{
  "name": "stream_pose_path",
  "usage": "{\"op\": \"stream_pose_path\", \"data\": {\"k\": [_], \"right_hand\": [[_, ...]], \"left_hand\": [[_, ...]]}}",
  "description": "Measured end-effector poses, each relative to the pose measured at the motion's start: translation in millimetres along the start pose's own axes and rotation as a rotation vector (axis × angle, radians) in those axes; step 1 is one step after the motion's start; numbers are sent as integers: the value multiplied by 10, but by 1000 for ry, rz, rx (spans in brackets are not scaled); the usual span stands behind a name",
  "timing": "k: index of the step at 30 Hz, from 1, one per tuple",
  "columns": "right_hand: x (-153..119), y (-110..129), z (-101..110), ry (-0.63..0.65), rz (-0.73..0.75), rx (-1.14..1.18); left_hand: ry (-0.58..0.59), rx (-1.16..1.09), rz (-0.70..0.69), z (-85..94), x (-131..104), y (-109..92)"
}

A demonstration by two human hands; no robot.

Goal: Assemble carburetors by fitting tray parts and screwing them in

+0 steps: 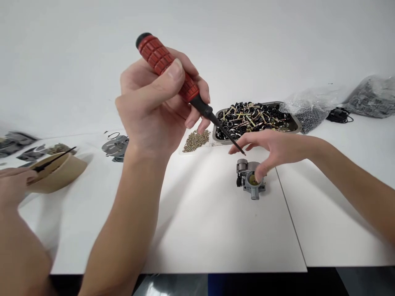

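Screwdriver (156,55) up in the air, red handle high, dark shaft slanting down to the right, and it's the left hand (154,96) that has it, fingers wrapped round the grip and thumb laid across the front! Its tip hangs just above the grey metal part (248,183) in this view, right by the fingers of the right hand (267,150). That right hand is spread, nothing in its grasp, arched over the part with the thumb in front of it; whether the thumb touches, I can't tell. The part sits on the white table (228,234), round bore facing us, a brass-coloured disc (253,180) inside, just left of a seam. Behind it, a metal tray (298,124) piled with black and gold-coloured pieces; left of that, a heap of small brass-coloured pieces (196,141). Over to the right, two plastic bags, and a black cable bundle (339,115) between them. And at far left, a co-worker's hand (14,185) grips a dark tool over a tan container (66,174).
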State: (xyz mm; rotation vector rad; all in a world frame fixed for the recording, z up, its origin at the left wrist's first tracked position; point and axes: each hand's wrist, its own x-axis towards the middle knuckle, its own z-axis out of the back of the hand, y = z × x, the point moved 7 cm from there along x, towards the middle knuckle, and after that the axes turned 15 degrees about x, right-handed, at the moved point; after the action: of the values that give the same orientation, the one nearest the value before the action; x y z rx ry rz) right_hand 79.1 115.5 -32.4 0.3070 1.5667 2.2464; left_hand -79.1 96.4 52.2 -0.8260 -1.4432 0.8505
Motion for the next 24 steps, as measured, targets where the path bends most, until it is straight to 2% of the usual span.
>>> {"op": "stream_pose_path", "data": {"k": [3,6,9,12,18,24], "right_hand": [[-1,-141,-142,132,-124,-106],[-1,-238,-256,215,-207,-95],[9,-256,-292,240,-210,-84],[13,-269,-298,265,-197,-107],[26,-295,-301,273,-158,-155],[34,-302,-285,253,-151,-178]], "left_hand": [[-7,12,83,-26,-52,47],[76,120,23,-118,-89,6],[183,128,-85,-208,-118,-30],[241,123,-143,-267,-147,-27],[324,102,-74,-417,-195,69],[376,175,-43,-478,-192,219]]}}
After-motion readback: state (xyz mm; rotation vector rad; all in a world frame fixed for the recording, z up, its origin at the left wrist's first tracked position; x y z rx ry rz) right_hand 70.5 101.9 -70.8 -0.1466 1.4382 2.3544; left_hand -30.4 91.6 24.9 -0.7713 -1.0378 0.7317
